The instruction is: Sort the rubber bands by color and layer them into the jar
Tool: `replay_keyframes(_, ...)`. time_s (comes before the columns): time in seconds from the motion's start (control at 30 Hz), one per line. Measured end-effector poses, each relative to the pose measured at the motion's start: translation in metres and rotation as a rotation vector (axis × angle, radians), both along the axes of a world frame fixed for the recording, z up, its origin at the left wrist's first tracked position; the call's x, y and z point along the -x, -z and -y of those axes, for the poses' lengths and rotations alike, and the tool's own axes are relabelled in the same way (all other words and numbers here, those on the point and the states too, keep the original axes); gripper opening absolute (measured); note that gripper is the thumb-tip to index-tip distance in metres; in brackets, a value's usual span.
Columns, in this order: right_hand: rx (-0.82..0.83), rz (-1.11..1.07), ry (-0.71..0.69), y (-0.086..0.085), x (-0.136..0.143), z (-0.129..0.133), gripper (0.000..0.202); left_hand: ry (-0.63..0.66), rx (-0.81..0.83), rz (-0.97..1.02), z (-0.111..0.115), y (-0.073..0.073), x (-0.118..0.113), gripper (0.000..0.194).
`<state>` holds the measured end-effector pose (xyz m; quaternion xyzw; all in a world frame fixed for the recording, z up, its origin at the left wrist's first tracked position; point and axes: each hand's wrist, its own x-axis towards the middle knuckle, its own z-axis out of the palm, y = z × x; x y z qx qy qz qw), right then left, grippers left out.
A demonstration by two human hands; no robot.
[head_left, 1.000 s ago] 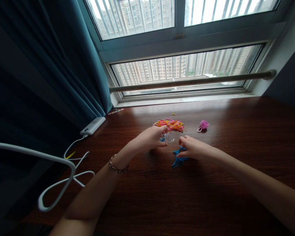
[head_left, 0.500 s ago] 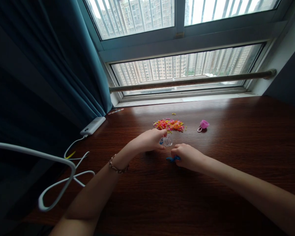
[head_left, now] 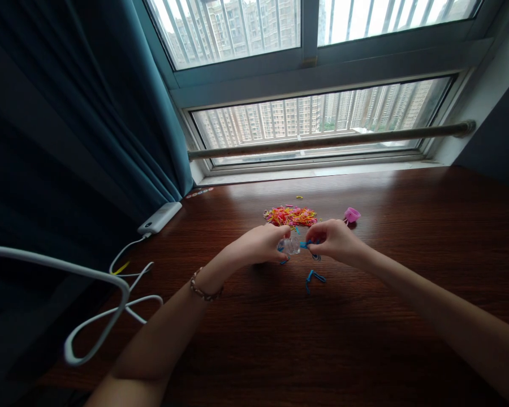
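Between the thumb and fingers of my left hand (head_left: pixel 263 243) is a small clear plastic bottle (head_left: pixel 292 245), lying sideways with its open end to the right. Some blue shows at its near end. My right hand (head_left: pixel 333 240) pinches several blue rubber bands (head_left: pixel 304 245) right at the bottle's mouth; a few hang below the fingers. More blue rubber bands (head_left: pixel 314 278) lie on the table just below. Behind my hands sits a pile of red, orange, yellow and pink rubber bands (head_left: pixel 292 215).
A pink cap (head_left: pixel 352 215) with a loop stands beyond my right hand. At the left lie a white power bank (head_left: pixel 161 218) and a looping white cable (head_left: pixel 123 305). The wooden table (head_left: pixel 407 226) runs up to the barred window (head_left: pixel 322 113).
My right hand has lifted blue rubber bands from the table up to the bottle's mouth, leaving some behind. My left hand has barely moved with the bottle.
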<state>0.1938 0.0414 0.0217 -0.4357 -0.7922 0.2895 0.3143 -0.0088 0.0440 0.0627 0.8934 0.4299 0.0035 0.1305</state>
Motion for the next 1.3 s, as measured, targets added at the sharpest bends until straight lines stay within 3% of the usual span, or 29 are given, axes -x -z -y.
replay_keyframes(0.2, -0.078, -0.088, 0.052, -0.001, 0.003, 0.008, 0.004, 0.021, -0.014, 0.107, 0.004, 0.003, -0.009, 0.036)
replay_keyframes(0.4, -0.283, -0.134, 0.061, -0.009, 0.006, 0.016, 0.005, -0.005, -0.021, 0.205, 0.006, 0.003, -0.013, 0.034)
replay_keyframes(0.6, -0.433, -0.245, 0.162, -0.015, 0.006, 0.021, 0.004, -0.001, 0.021, 0.409, 0.007, -0.002, -0.016, 0.034)
replay_keyframes(0.9, -0.533, -0.251, 0.217, -0.031, 0.003, 0.032, 0.01, -0.022, 0.321, 0.721, 0.01, 0.002, -0.022, 0.04)
replay_keyframes(1.1, -0.66, -0.137, 0.158, -0.038, 0.0, 0.034, 0.015, -0.025, 0.564, 0.847, 0.011, 0.003, -0.024, 0.038)
replay_keyframes(1.3, -0.619, -0.256, 0.162, -0.042, -0.003, 0.035, 0.018, -0.033, 0.677, 0.965, 0.009, 0.002, -0.024, 0.039)
